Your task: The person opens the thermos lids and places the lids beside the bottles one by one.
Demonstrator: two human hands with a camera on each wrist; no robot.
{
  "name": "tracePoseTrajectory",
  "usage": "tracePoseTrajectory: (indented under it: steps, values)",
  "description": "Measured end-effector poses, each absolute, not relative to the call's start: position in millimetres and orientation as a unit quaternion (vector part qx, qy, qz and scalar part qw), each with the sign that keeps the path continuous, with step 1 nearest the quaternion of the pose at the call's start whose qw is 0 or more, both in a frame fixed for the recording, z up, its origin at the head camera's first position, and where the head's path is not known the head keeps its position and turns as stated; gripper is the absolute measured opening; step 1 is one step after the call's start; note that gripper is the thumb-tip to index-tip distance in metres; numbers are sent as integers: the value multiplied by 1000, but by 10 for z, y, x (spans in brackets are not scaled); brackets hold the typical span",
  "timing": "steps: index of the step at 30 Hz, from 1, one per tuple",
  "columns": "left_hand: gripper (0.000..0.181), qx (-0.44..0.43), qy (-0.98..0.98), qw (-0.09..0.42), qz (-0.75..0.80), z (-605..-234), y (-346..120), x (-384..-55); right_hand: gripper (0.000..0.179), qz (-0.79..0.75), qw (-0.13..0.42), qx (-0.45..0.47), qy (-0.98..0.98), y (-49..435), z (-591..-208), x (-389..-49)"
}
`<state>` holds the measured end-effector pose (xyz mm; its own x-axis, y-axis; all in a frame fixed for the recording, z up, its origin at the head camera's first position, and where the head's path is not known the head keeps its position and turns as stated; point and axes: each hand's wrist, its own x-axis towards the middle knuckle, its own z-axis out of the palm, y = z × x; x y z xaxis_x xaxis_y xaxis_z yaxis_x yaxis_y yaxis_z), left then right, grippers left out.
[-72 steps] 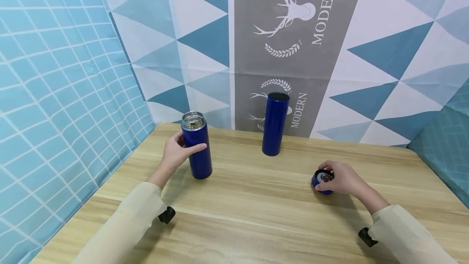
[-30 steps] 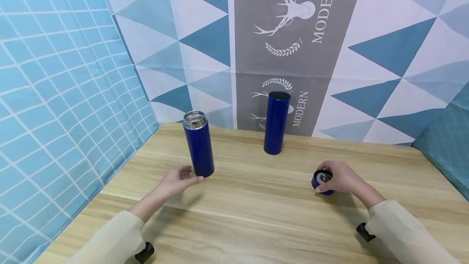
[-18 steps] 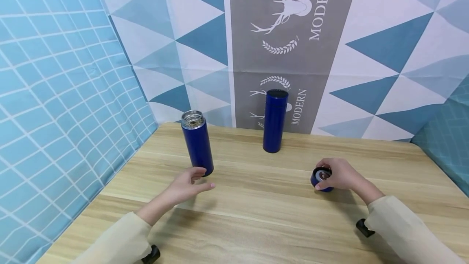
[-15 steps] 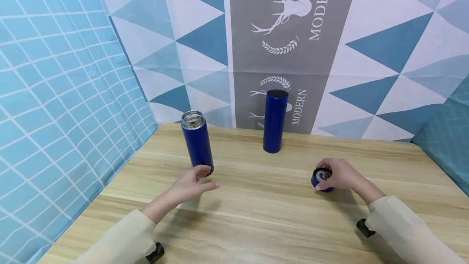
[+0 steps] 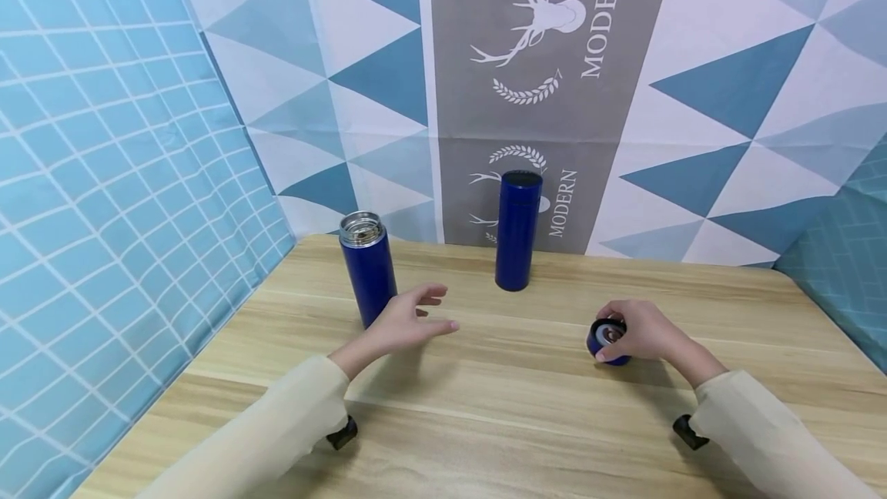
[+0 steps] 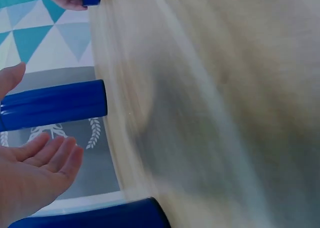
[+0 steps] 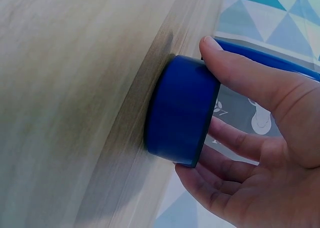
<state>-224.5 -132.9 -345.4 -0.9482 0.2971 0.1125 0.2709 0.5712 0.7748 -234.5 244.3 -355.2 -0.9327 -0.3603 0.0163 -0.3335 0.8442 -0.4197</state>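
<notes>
An uncapped blue thermos bottle [image 5: 369, 272] stands upright at the left, its steel threaded neck bare. In front of its lower right side hovers my left hand [image 5: 409, 320], fingers apart and holding nothing; it hides part of the bottle's base. My right hand [image 5: 640, 333] pinches a blue thermos lid [image 5: 597, 345] by its sides, the inner face turned up. In the right wrist view the lid [image 7: 182, 108] sits between thumb and fingertips, at the tabletop. A second blue thermos bottle [image 5: 517, 233], with its dark top on, stands upright near the back.
The wood-grain table [image 5: 485, 414] ends at a patterned cloth backdrop [image 5: 513, 60] just behind the capped bottle. A blue checked cloth [image 5: 125, 160] borders the left side. Black wrist camera mounts [image 5: 343, 433] hang below the sleeves.
My left hand let go of the uncapped bottle, drew back and down, then swung right past its base toward the middle. The right hand and the lid stay in place.
</notes>
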Motion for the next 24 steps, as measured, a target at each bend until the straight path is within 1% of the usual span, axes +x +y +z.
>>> tracePoseTrajectory:
  steps: [6,9,11,18,24]
  values:
    - [71,182,891,-6,415,-3435,-1100,-2481,63,-213,25,-180,960,2466,-3568,-2332]
    - [79,197,892,-7,407,-3428,-1001,-2593,63,-214,26,-176,960,2475,-3573,-2322]
    - [80,201,889,-8,411,-3425,-937,-2673,64,-215,28,-172,961,2479,-3576,-2316]
    - [81,164,876,-19,453,-3368,-738,-2950,64,-212,23,-171,962,2463,-3556,-2316]
    - [86,152,870,-62,465,-3303,-559,-3142,63,-217,22,-174,960,2426,-3554,-2324]
